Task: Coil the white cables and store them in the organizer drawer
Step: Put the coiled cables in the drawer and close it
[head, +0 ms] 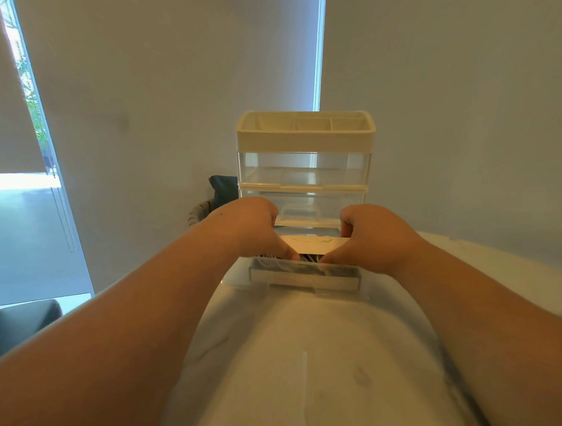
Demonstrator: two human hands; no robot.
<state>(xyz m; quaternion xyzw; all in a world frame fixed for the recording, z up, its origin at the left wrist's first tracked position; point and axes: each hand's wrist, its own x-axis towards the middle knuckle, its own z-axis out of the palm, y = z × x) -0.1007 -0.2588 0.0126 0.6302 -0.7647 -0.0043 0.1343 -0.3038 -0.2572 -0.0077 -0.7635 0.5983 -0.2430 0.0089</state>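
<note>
Left hand (258,226) and right hand (373,238) curled over open organizer drawer (307,278), white cables (275,261) under thumbs just below fingers (346,225), true grasp impossible to tell, bench (294,355) nearer than fingers.

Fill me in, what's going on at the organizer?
A person has both hands at the bottom drawer of the organizer, which is pulled out over the table. The left hand and right hand reach down into it, onto the white cables inside. Gripping or just pressing: can't tell. The drawers above are shut.
</note>
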